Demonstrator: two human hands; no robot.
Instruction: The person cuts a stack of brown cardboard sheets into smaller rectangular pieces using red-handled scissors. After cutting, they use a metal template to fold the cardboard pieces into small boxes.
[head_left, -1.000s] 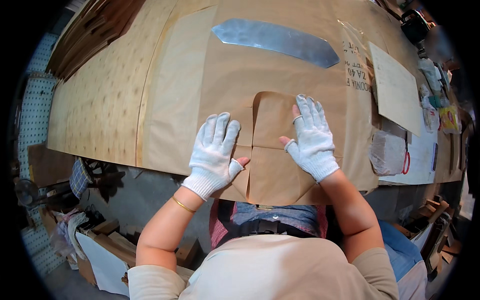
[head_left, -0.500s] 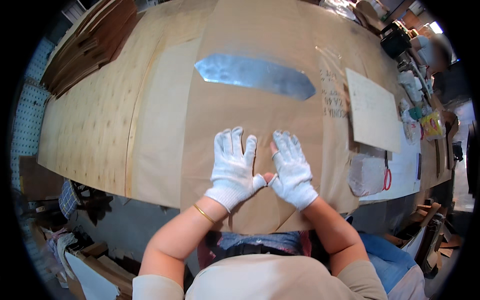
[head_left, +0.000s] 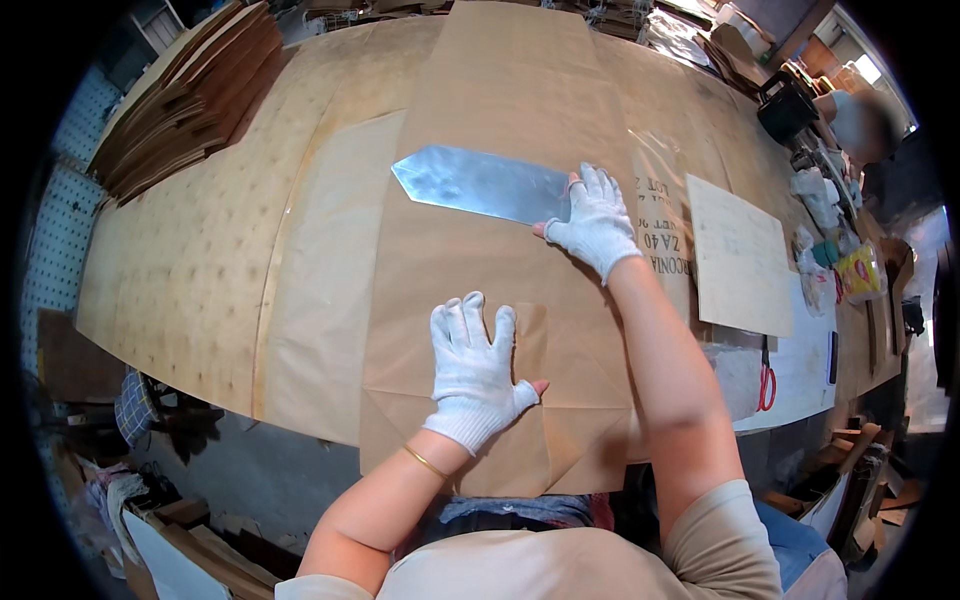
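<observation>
the white-gloved left hand (head_left: 470,366) lies flat, spread wide, on big folded brown paper (head_left: 480,258) — the white-gloved right hand (head_left: 594,224) touches a long, pointy silver metal plate (head_left: 470,182) on that paper — can't tell if it grips.

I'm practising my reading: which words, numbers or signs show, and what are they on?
Tan flat wrapping sheet: dark letters and numbers, which I won't copy out.
Yellow plastic packet: print too small to read.
Pale rectangular board: faint marks, unreadable.
Silver pointed metal plate, partly under the white-gloved right hand: no writing visible.
</observation>
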